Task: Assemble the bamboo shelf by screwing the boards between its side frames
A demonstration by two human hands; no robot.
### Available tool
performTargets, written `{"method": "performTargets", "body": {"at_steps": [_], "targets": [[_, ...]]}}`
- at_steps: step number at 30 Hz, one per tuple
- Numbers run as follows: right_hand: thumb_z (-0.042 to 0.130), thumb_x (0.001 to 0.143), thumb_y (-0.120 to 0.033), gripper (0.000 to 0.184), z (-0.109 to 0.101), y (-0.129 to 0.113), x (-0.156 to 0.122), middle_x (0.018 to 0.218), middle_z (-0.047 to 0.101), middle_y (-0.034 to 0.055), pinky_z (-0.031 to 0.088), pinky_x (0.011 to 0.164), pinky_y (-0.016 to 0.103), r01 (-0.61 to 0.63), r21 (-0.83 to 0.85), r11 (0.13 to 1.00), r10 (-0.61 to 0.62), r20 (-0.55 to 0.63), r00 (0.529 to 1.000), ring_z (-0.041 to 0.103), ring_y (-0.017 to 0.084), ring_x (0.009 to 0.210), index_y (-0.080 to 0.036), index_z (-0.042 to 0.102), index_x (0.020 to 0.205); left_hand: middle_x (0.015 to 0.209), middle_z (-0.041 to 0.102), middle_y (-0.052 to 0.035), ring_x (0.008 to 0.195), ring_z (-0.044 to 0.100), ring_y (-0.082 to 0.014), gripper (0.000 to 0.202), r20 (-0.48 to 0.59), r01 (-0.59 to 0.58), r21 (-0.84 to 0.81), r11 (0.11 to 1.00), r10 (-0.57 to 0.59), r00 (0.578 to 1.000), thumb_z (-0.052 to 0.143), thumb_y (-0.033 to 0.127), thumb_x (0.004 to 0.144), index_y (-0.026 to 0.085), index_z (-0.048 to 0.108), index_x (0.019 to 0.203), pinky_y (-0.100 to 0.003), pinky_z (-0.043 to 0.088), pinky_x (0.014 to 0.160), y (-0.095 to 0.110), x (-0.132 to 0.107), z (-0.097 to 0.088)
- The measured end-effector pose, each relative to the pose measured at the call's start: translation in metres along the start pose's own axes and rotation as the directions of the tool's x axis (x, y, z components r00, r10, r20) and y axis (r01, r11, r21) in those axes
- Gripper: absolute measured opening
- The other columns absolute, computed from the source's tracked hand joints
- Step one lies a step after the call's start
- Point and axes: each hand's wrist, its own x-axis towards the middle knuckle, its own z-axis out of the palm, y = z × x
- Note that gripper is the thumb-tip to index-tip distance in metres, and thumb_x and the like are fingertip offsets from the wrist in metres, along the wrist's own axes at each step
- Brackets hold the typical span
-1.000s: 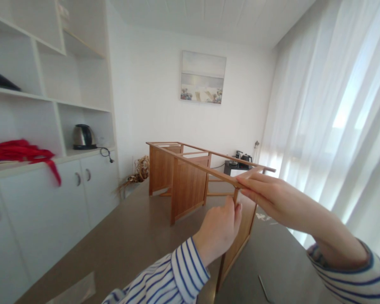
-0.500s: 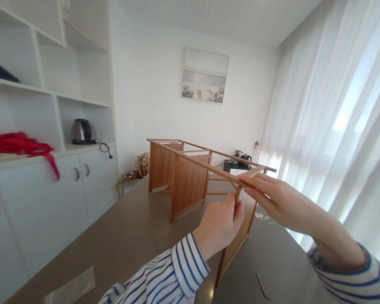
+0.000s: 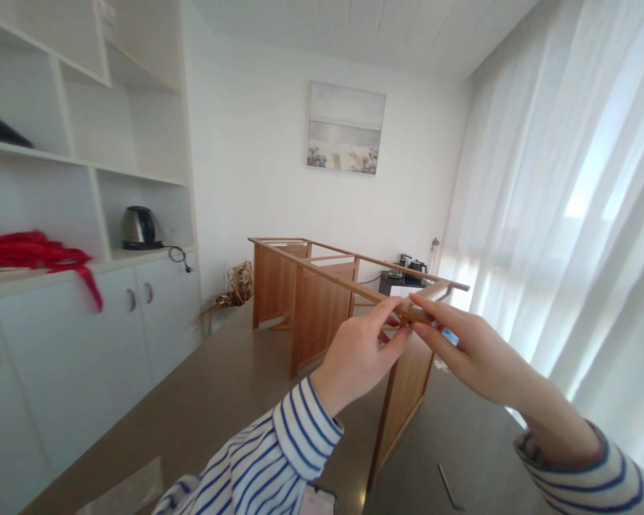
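Observation:
A brown wooden shelf unit [image 3: 327, 307] lies on its side on the grey-brown table [image 3: 236, 386], its long rails running away from me. At its near end, my left hand [image 3: 359, 350] pinches the upper rail between thumb and fingers. My right hand [image 3: 477, 350] grips the tip of that same rail from the right, thumb below and fingers on top. Both sets of fingertips almost meet there and hide part of the joint. Below my hands stands the nearest shelf panel [image 3: 400, 408]. A thin hex key [image 3: 449, 486] lies on the table to its right.
A clear plastic bag [image 3: 126, 490] lies at the lower left, and a phone-like object [image 3: 319, 499] shows beside my left sleeve. White cabinets [image 3: 86, 357] hold a kettle [image 3: 139, 227] and red cloth [image 3: 37, 250]. Dried plants [image 3: 236, 286] stand behind the table; curtains [image 3: 558, 179] hang right.
My left hand has shifted up and left, from closed below the rail to pinching the rail itself. My right hand stays at the rail's end, its fingers slightly resettled.

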Motion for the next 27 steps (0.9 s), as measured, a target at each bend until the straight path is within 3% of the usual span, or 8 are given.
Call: {"method": "performTargets", "body": {"at_steps": [3,6,7,9,11,13,18,27], "targets": [[0.044,0.093,-0.043,0.043,-0.002,0.006,-0.011,0.105,0.068,0.0088,0.053,0.072,0.032,-0.089,0.1,0.991,0.098,-0.086,0.991,0.065,0.02,0.086,-0.02,0.052,0.128,0.097,0.072,-0.0007,0.074,0.068,-0.0139,0.04,0.006,-0.002,0.034,0.999,0.002,1.0,0.049,0.04,0.09,0.026,0.049,0.128,-0.026,0.055,0.069,-0.001,0.0,-0.001],[0.043,0.092,-0.045,0.034,0.004,0.026,-0.033,0.085,0.069,0.0055,0.05,0.066,0.029,-0.231,0.125,0.965,0.249,-0.161,0.955,0.064,0.018,0.076,-0.019,0.063,0.099,0.096,0.072,-0.0017,0.075,0.069,-0.0149,0.04,-0.004,-0.014,0.062,0.998,0.014,1.0,0.05,0.041,0.09,0.024,0.051,0.126,-0.027,0.056,0.069,-0.001,0.0,-0.002],[0.042,0.092,-0.046,0.034,0.01,0.036,-0.044,0.076,0.067,0.0036,0.049,0.063,0.028,-0.28,0.09,0.956,0.288,-0.099,0.952,0.062,0.017,0.07,-0.019,0.062,0.09,0.095,0.073,-0.002,0.075,0.069,-0.0149,0.041,-0.008,-0.02,0.063,0.998,0.02,1.0,0.05,0.041,0.089,0.024,0.051,0.126,-0.027,0.056,0.069,-0.001,0.0,-0.002],[0.038,0.093,-0.045,0.035,0.03,0.056,-0.069,0.071,0.065,0.0017,0.046,0.06,0.029,-0.319,-0.01,0.948,0.317,0.151,0.936,0.061,0.017,0.066,-0.02,0.061,0.083,0.093,0.073,-0.0023,0.074,0.069,-0.0145,0.042,-0.015,-0.026,0.063,0.998,0.027,1.0,0.05,0.042,0.09,0.023,0.051,0.127,-0.026,0.056,0.069,-0.001,0.0,-0.001],[0.037,0.093,-0.041,0.034,0.056,0.072,-0.097,0.073,0.066,0.0028,0.044,0.063,0.029,-0.318,-0.16,0.934,0.355,0.372,0.858,0.062,0.018,0.069,-0.02,0.062,0.082,0.092,0.073,-0.0025,0.073,0.069,-0.0142,0.043,-0.02,-0.023,0.062,0.998,0.024,1.0,0.05,0.042,0.09,0.022,0.051,0.127,-0.026,0.056,0.069,-0.002,0.0,0.0],[0.039,0.091,-0.039,0.032,0.082,0.082,-0.124,0.079,0.068,0.0054,0.043,0.065,0.03,-0.295,-0.337,0.894,0.434,0.49,0.756,0.064,0.021,0.075,-0.02,0.063,0.081,0.09,0.073,-0.0024,0.072,0.069,-0.0141,0.044,-0.023,-0.015,0.055,0.998,0.016,1.0,0.05,0.043,0.089,0.022,0.051,0.127,-0.025,0.055,0.069,-0.002,0.0,0.001],[0.046,0.087,-0.037,0.027,0.126,0.086,-0.168,0.085,0.069,0.0093,0.043,0.063,0.03,-0.298,-0.404,0.865,0.488,0.538,0.687,0.067,0.024,0.078,-0.02,0.065,0.081,0.088,0.073,-0.0015,0.072,0.069,-0.0145,0.045,-0.017,-0.003,0.036,0.999,0.004,1.0,0.051,0.043,0.089,0.022,0.049,0.129,-0.025,0.055,0.07,-0.001,-0.001,0.002],[0.04,0.08,-0.005,0.029,0.152,0.083,-0.184,0.092,0.068,0.0183,0.045,0.066,0.034,-0.263,-0.444,0.856,0.489,0.536,0.688,0.067,0.03,0.087,-0.013,0.067,0.087,0.087,0.072,-0.0009,0.07,0.068,-0.0147,0.047,-0.005,0.023,0.048,0.999,-0.023,1.0,0.049,0.044,0.089,0.023,0.047,0.131,-0.025,0.054,0.067,-0.002,-0.003,0.002]]}}
